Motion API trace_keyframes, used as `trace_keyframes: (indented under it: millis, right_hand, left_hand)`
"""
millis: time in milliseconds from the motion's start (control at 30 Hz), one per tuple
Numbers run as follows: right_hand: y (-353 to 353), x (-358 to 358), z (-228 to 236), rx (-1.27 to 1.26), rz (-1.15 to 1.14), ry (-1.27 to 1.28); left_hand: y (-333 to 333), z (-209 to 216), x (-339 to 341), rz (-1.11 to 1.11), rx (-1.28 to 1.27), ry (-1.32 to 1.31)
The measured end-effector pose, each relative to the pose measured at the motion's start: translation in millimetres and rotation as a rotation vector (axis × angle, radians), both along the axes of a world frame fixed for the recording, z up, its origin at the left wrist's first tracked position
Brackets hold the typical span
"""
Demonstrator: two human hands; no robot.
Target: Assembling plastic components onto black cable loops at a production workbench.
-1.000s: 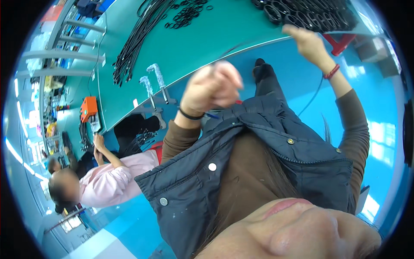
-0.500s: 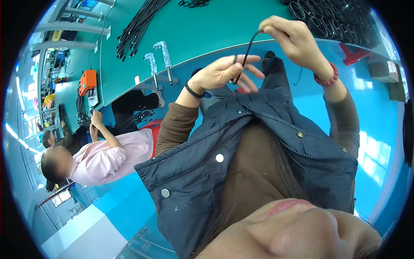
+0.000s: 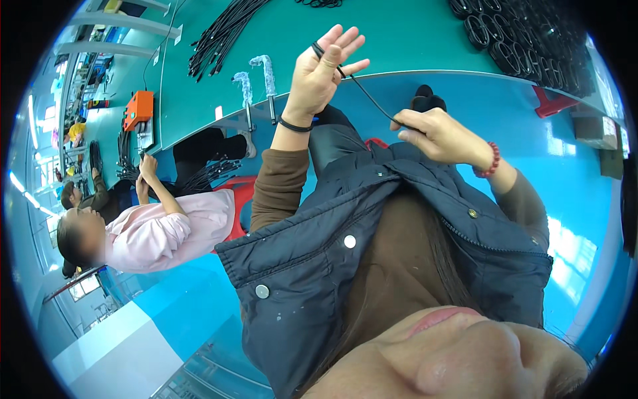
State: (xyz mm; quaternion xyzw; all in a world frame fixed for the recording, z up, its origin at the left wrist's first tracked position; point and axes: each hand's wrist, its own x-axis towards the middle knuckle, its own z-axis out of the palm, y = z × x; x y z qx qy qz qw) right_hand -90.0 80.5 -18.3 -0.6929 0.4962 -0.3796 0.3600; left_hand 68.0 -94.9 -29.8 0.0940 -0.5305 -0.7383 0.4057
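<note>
A thin black cable (image 3: 367, 94) runs between my two hands above the near edge of the green table. One end of it loops round the fingers of my left hand (image 3: 320, 78), which is raised over the table edge with its fingers spread apart. Lower and to the right, my right hand (image 3: 442, 136) is closed, pinching the cable between thumb and fingers. The span between the hands looks fairly straight. Where the cable runs behind the left palm is hidden.
Black cables (image 3: 222, 33) lie bundled on the green table (image 3: 399, 40), with many coiled cables (image 3: 515, 50) at its right. Two wrapped brackets (image 3: 268, 80) stand at the table edge. A person in pink (image 3: 173, 229) sits at left near an orange box (image 3: 138, 110).
My left hand has risen toward the table and spread its fingers. My right hand has come down from above the table edge, still pinching the cable.
</note>
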Motion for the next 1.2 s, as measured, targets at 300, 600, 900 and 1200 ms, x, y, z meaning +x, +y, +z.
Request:
trace_keyframes:
  millis: [300, 600, 900, 1200]
  right_hand:
    - [-68.1, -24.8, 15.6, -0.329, -0.186, -0.054]
    - [-26.8, 9.6, 21.6, -0.528, -0.107, 0.354]
    - [-17.4, 4.9, 27.7, -0.607, -0.182, 0.515]
    - [-82.6, -34.3, 22.2, -0.395, -0.244, 0.091]
  left_hand:
    - [21.8, -1.0, 7.3, -0.697, -0.110, -0.401]
    - [-28.4, -25.8, 13.4, -0.120, 0.478, 0.150]
    - [-29.4, -13.8, 12.3, -0.091, 0.253, 0.058]
    - [17.7, 3.6, 12.2, -0.646, -0.027, -0.206]
